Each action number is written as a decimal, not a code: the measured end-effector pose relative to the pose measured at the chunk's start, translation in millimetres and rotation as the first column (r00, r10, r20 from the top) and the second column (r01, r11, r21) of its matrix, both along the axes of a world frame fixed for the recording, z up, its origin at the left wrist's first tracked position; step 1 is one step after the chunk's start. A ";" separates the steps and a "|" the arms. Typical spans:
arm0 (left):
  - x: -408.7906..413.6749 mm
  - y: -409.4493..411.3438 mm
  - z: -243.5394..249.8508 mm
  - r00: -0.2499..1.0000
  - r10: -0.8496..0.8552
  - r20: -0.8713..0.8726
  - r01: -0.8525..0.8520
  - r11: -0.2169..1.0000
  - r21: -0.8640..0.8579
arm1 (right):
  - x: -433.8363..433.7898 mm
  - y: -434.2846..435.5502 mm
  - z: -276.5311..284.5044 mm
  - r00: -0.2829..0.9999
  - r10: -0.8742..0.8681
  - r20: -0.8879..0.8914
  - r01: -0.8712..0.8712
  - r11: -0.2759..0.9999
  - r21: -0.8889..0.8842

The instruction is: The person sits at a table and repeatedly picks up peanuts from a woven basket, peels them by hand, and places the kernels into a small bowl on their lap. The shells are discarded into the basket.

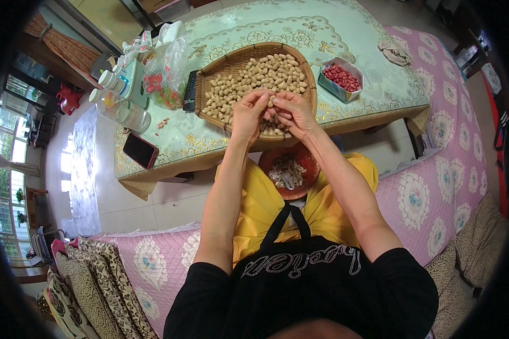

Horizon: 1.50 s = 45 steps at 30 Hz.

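My left hand and my right hand meet over the near part of a woven bamboo tray. Both sets of fingertips pinch one peanut in its shell. Unshelled peanuts lie heaped across the tray, some hidden behind my hands. To the right, a box folded from printed card holds red-skinned shelled peanuts. Below the table edge, between my knees, a red basin contains broken peanut shells.
The table bears a patterned cloth. A smartphone lies near its left corner, by clear plastic jars, plastic bags and a black remote control. A crumpled cloth lies at the right. Quilted seating flanks me.
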<state>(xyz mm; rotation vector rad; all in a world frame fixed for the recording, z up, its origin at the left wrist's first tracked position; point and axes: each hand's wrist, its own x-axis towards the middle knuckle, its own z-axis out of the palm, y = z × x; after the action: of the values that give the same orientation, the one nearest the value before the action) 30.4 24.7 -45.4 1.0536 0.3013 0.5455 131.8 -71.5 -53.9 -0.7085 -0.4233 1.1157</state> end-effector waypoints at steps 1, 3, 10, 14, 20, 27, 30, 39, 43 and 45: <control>0.3 -3.2 1.8 1.000 0.019 -0.020 -0.019 0.999 0.037 | 1.1 0.5 -0.9 1.000 -0.016 -0.005 0.016 1.000 -0.007; -0.3 -6.0 2.9 0.999 0.022 -0.032 -0.016 0.988 0.151 | 3.0 0.9 -2.4 0.999 -0.048 -0.016 0.047 0.999 -0.023; -1.4 -7.9 0.8 0.999 -0.037 -0.022 0.041 0.968 0.248 | 4.5 -2.3 -5.0 0.999 -0.039 -0.011 0.039 0.999 -0.033; -3.8 -6.0 2.0 0.996 -0.042 -0.078 0.058 0.972 0.227 | 1.8 -3.1 -6.0 0.999 -0.048 -0.017 0.047 0.998 -0.038; -3.7 -4.4 0.1 0.999 0.008 -0.039 -0.003 0.995 0.103 | 4.7 -5.2 0.0 0.997 0.073 -0.031 -0.074 0.997 -0.037; -4.3 -4.0 -6.8 0.998 0.038 -0.046 -0.034 0.996 0.087 | 12.6 -4.8 6.3 0.988 0.136 0.071 -0.126 0.984 -0.129; -4.4 -5.3 -6.9 0.996 0.044 -0.080 -0.035 0.993 0.109 | 13.0 -4.7 8.4 0.986 0.141 0.093 -0.124 0.978 -0.168; -2.1 -6.9 0.0 0.987 0.032 -0.160 -0.013 0.992 0.122 | 20.6 -6.2 11.6 0.976 0.171 0.133 -0.129 0.952 -0.279; 0.1 -5.9 4.8 0.992 -0.002 -0.123 0.006 0.999 0.032 | 17.7 -7.5 14.5 0.986 0.127 0.107 -0.093 0.956 -0.279; -0.2 -4.0 4.4 0.993 -0.023 -0.113 0.024 1.000 0.010 | 18.2 -6.8 12.4 0.990 0.125 0.069 -0.103 0.960 -0.261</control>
<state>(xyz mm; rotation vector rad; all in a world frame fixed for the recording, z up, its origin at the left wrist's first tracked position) 30.2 20.7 -41.0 1.0999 0.3850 0.4675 149.9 -78.2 -41.5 -0.9726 -0.3989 1.2663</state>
